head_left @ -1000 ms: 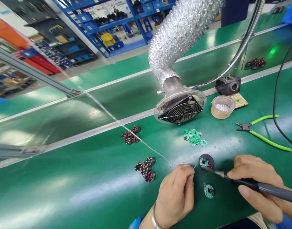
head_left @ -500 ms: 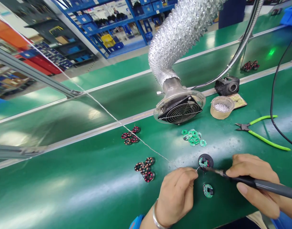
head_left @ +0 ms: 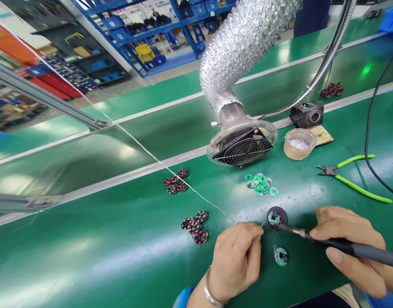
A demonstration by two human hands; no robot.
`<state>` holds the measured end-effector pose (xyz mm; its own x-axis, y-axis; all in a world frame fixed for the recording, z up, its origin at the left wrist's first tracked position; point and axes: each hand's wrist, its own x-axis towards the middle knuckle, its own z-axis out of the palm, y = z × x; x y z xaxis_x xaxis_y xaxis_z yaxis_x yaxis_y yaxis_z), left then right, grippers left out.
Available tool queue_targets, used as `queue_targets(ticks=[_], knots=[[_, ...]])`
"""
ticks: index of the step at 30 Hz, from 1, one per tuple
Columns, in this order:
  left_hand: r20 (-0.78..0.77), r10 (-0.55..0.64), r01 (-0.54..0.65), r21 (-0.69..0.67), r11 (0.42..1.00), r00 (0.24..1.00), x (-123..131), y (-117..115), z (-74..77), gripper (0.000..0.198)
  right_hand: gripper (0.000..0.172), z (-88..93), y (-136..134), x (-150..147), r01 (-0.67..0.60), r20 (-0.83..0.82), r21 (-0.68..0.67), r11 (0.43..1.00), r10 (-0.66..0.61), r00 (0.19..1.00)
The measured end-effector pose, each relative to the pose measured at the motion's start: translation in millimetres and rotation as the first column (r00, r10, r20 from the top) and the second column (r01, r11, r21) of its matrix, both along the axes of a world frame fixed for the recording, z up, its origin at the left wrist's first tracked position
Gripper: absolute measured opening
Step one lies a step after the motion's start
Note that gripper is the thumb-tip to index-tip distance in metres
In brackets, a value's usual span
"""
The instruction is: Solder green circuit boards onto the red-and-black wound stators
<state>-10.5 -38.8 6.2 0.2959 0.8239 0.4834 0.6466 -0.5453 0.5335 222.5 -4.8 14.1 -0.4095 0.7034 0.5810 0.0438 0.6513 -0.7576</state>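
My right hand [head_left: 350, 244] is closed round the handle of a soldering iron [head_left: 339, 245]. The iron's tip rests at the lower edge of a round green circuit board [head_left: 274, 218], which sits in a dark round holder [head_left: 283, 212]. Between thumb and fingers, my left hand [head_left: 236, 261] pinches a thin solder wire [head_left: 212, 204]; its short free end sticks out just left of the board, apart from it. A second round board [head_left: 280, 256] with a black part lies nearer me, below the holder.
Loose green ring boards [head_left: 261, 185] lie beyond the holder. Copper-wound coils [head_left: 195, 227] sit in groups to the left. A fume extractor [head_left: 244, 147] hangs over the bench. Green-handled cutters [head_left: 356, 177], a tub [head_left: 298, 145] and an iron stand [head_left: 307, 115] are at right.
My left hand has drawn slightly left, pulling the solder wire's end away from the board. My right hand has shifted a little right, with the iron's tip still at the board.
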Motion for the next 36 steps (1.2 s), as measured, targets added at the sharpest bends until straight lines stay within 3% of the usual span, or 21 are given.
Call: queue_targets(ticks=[8,11,13,14,16,18,21,27,28,30,31,33,36], knots=[[-0.03,0.042,-0.042,0.008,0.999,0.999,-3,1,-4.3,0.02,0.022,-1.1,-3,2,0.028,0.013,0.006,1.0,-0.028,1.0],[-0.095,0.213,-0.215,-0.016,0.976,0.972,-8,5,-8.2,0.018,0.022,0.2,0,11,0.097,0.046,0.025,0.995,-0.098,0.994],[-0.119,0.31,-0.316,-0.034,0.948,0.943,-10,6,-11.0,0.019,0.025,0.4,11,20,0.216,0.078,0.091,0.972,-0.223,0.972],[-0.121,0.306,-0.314,-0.051,0.948,0.944,-11,7,-12.3,0.019,0.027,-0.2,19,25,0.307,0.077,0.14,0.941,-0.32,0.944],[-0.104,0.205,-0.216,-0.11,0.97,0.973,-9,6,-14.4,0.015,0.031,-3.3,40,32,0.499,-0.002,0.295,0.814,-0.522,0.853],[-0.07,0.077,-0.088,-0.186,0.979,0.995,-4,5,-15.9,0.01,0.03,-7.8,58,37,0.636,0.134,0.328,0.699,-0.701,0.701],[0.0,0.01,-0.009,-0.242,0.97,1.0,3,5,-16.8,0.008,0.027,-13.9,70,42,0.587,0.342,0.286,0.757,-0.653,0.675],[0.15,0.071,-0.012,-0.362,0.932,0.986,10,7,-14.3,0.011,0.019,-22.1,57,85,0.553,0.422,0.346,0.758,-0.652,0.63],[0.163,0.097,-0.024,-0.403,0.915,0.982,11,8,-13.6,0.012,0.028,-24.6,58,97,0.508,0.462,0.373,0.776,-0.63,0.624],[0.185,0.157,-0.044,-0.503,0.863,0.97,12,9,-12.5,0.013,0.056,-30.9,65,121,0.352,0.644,0.463,0.814,-0.581,0.497],[0.2,0.188,-0.046,-0.556,0.83,0.962,13,10,-12.2,0.013,0.066,-34.2,70,132,0.28,0.686,0.475,0.834,-0.551,0.476],[0.247,0.249,-0.025,-0.661,0.75,0.937,14,12,-12.0,0.013,0.064,-39.4,82,150,0.202,0.727,0.482,0.853,-0.518,0.451],[0.315,0.326,0.035,-0.765,0.643,0.891,16,15,-12.1,0.013,0.042,-41.2,100,164,0.18,0.726,0.481,0.858,-0.505,0.467]])
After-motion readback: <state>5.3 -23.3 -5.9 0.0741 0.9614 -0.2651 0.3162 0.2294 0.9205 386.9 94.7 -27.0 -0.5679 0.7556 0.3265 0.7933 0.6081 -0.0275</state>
